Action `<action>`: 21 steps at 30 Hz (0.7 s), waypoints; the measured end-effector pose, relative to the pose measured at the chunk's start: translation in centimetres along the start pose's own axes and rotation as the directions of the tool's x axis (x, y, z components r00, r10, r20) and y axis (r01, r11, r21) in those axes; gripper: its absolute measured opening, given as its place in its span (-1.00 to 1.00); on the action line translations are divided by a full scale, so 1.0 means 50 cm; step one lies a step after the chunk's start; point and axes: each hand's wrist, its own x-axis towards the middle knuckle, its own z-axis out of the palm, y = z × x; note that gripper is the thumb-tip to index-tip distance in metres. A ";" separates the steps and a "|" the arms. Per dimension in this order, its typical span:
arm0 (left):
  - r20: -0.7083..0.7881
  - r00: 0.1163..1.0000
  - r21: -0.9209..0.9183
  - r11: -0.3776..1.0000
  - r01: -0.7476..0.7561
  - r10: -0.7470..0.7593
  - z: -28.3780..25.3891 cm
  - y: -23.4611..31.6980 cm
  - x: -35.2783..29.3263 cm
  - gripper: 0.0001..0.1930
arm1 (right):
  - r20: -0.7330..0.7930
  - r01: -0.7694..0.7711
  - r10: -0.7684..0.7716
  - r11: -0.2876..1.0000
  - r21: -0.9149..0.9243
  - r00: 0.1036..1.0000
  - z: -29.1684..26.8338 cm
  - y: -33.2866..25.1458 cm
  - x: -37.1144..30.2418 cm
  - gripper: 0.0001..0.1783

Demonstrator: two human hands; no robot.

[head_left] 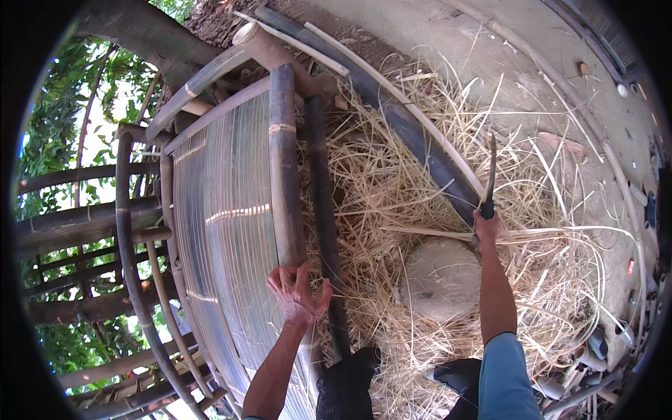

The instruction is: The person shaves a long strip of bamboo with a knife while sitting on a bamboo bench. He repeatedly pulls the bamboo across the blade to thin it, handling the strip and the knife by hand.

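Observation:
My right hand (486,228) is closed round the handle of a knife with a long, narrow, dark blade (493,164), which points away from me and curves slightly. Beside that hand lies the near end of a thick dark bamboo pole (413,133), with a pale bamboo strip (437,129) along it. My left hand (297,292) rests over the front bamboo rail (283,168) of a bench. Its fingers are bent but spread, the thumb stands apart, and no held object shows there.
The bench's slatted bamboo seat (231,175) is at left. A round stump-like block (441,280) sits amid heaped pale shavings (378,175). My feet stand near the bench and block. A bamboo railing (133,238) and green leaves lie beyond the bench; bare ground (448,35) is far right.

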 end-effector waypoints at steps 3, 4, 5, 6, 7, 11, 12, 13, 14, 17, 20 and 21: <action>-0.003 1.000 -0.031 1.000 -0.004 0.004 0.001 0.006 0.003 -0.49 | 0.052 -0.021 0.018 0.998 0.052 0.998 0.002 0.031 -0.002 -0.50; -0.002 1.000 -0.061 0.998 -0.023 0.023 0.005 0.017 0.012 -0.49 | 0.084 -0.060 0.043 0.974 0.217 0.996 0.004 0.067 0.019 -0.53; 0.001 1.000 -0.061 0.998 -0.031 0.031 0.009 0.023 0.018 -0.49 | 0.130 -0.098 0.052 0.922 0.375 0.990 0.002 0.090 0.033 -0.56; 0.009 1.000 -0.011 1.000 -0.007 0.007 -0.003 0.008 0.002 -0.48 | 0.278 -0.228 0.117 0.884 0.408 0.953 0.014 0.046 -0.002 -0.61; 0.011 1.000 -0.009 1.000 -0.008 0.008 -0.005 0.008 0.003 -0.48 | 0.281 -0.231 0.120 0.883 0.408 0.952 0.004 0.037 0.000 -0.61; 0.037 0.999 -0.020 1.000 0.008 -0.007 -0.007 0.007 0.005 -0.48 | 0.325 -0.266 0.104 0.818 0.510 0.940 -0.047 -0.001 -0.016 -0.66; 0.042 0.999 -0.026 1.000 0.007 -0.006 -0.010 0.011 0.013 -0.48 | 0.321 -0.235 0.063 0.815 0.530 0.945 -0.071 -0.007 -0.003 -0.66; 0.048 0.999 -0.035 0.999 0.012 -0.011 -0.010 0.014 0.014 -0.48 | 0.314 -0.201 0.022 0.810 0.551 0.949 -0.098 -0.008 0.002 -0.67; 0.048 0.999 -0.044 0.999 0.005 -0.003 -0.007 0.015 0.013 -0.48 | 0.255 -0.102 -0.058 0.815 0.571 0.965 -0.138 -0.004 0.004 -0.64; 0.051 0.999 -0.052 0.999 0.015 -0.013 0.001 0.006 0.008 -0.48 | 0.157 0.025 -0.131 0.840 0.543 0.979 -0.248 -0.110 -0.039 -0.58; 0.001 1.000 -0.077 0.997 0.007 -0.007 -0.032 0.001 0.010 -0.47 | 0.140 0.085 -0.206 0.800 0.594 0.968 -0.402 -0.252 -0.097 -0.52; -0.019 1.000 -0.087 0.996 -0.002 0.000 -0.036 0.001 0.013 -0.47 | 0.128 0.120 -0.256 0.765 0.633 0.958 -0.455 -0.300 -0.122 -0.52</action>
